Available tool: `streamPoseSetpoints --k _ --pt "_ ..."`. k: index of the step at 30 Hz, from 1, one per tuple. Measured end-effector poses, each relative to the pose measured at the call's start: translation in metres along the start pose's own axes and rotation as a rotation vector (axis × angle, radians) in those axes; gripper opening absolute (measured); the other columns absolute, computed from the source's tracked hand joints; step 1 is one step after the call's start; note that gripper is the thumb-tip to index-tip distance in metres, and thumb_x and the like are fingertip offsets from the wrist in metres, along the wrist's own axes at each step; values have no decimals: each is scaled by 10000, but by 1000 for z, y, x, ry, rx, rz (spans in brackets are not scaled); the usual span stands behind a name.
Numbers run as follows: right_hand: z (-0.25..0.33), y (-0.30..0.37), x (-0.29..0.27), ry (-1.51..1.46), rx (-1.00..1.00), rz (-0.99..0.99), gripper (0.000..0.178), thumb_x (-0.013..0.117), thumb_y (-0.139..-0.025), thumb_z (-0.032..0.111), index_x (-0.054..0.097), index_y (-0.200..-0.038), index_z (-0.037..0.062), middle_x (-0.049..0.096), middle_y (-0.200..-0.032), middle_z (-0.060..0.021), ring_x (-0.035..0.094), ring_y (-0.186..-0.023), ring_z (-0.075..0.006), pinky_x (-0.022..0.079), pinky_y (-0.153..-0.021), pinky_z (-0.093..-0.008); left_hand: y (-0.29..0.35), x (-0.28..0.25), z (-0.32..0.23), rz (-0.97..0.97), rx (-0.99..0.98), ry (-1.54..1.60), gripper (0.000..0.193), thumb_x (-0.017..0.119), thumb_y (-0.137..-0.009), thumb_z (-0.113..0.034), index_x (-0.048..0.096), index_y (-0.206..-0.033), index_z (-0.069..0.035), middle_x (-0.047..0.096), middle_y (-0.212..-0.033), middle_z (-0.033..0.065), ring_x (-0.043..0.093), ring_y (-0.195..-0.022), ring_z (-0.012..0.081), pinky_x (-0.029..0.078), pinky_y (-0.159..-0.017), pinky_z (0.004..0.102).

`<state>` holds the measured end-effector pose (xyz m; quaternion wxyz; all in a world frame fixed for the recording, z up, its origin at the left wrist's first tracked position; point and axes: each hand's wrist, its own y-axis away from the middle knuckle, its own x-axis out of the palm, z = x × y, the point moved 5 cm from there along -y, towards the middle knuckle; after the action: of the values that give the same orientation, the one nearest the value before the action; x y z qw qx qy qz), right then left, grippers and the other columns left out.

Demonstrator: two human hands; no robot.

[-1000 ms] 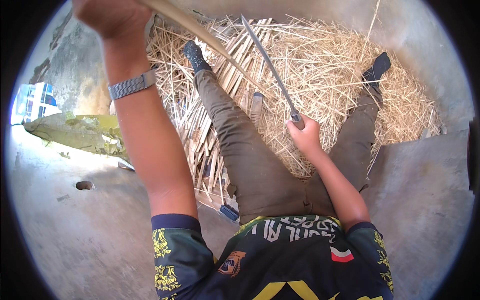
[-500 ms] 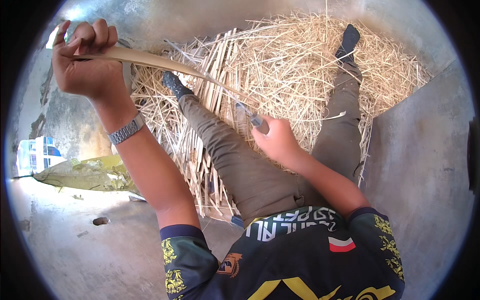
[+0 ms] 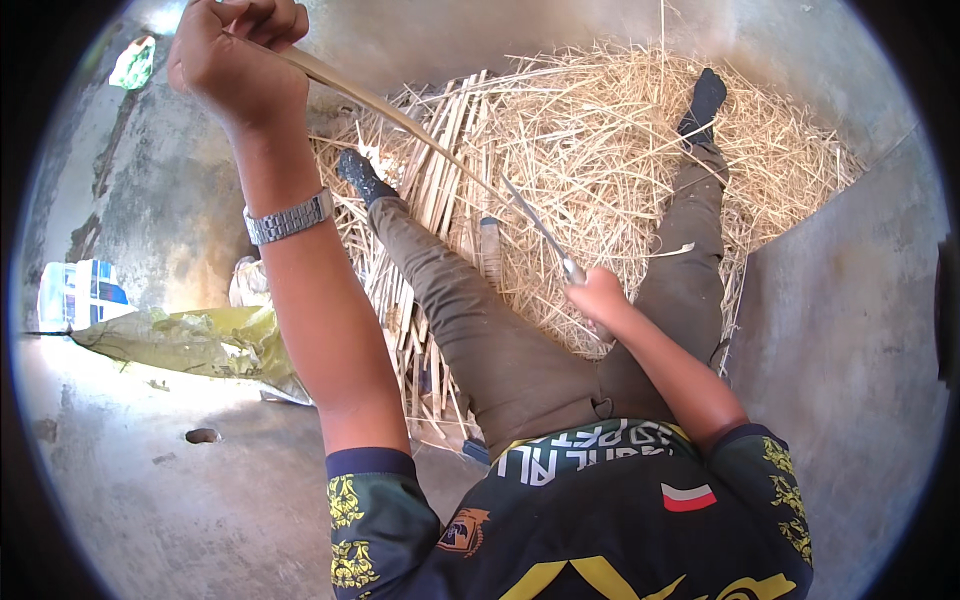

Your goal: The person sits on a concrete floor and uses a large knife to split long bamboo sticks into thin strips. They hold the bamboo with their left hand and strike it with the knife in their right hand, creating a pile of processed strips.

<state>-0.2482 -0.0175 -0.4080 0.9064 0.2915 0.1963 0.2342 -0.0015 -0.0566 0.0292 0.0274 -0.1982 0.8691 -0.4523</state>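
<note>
My left hand (image 3: 240, 60), raised at the upper left, is closed round one end of a long, pale bamboo strip (image 3: 385, 108). The strip slopes down to the right, its thin far end close to the tip of a knife (image 3: 540, 228). Over my lap, my right hand (image 3: 602, 300) grips the knife's handle, with the blade pointing up and left. Whether blade and strip touch, I cannot tell. Between my outstretched legs lies a short brown piece with a dark end (image 3: 490, 250).
Thin shavings (image 3: 590, 140) heap around my feet. Split bamboo sticks (image 3: 440, 170) lie beside my left leg. Leftward are a yellow-green sack (image 3: 200, 340), a blue-and-white package (image 3: 85, 293) and a floor hole (image 3: 203, 436). A grey wall (image 3: 840, 300) stands close on the right.
My left hand has moved up and right, still holding the strip. My right hand has drawn the knife down and right, and the blade now shows clearly.
</note>
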Motion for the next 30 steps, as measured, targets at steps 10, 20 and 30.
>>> streamPoseSetpoints --k 10,20,30 --pt "129 69 -3 -300 -660 -35 177 677 -881 174 631 -817 16 553 -644 10 477 -597 -70 399 -546 -306 -18 -29 16 75 -36 118 142 570 -899 -138 518 -969 -27 398 -639 17 361 -512 135 314 -478 296" --pt "125 75 -11 -122 -655 -60 144 653 -874 137 610 -845 3 568 -645 -11 461 -598 -69 416 -557 -312 3 -6 -9 -134 176 -134 207 639 -871 31 489 -1013 34 478 -667 89 456 -516 167 400 -470 330" --pt "22 0 1 239 -284 42 204 697 -832 203 657 -805 5 613 -637 -51 591 -577 -149 468 -558 -354 6 7 -13 -38 219 -121 262 630 -871 43 452 -1062 58 509 -649 116 477 -487 166 432 -451 339"
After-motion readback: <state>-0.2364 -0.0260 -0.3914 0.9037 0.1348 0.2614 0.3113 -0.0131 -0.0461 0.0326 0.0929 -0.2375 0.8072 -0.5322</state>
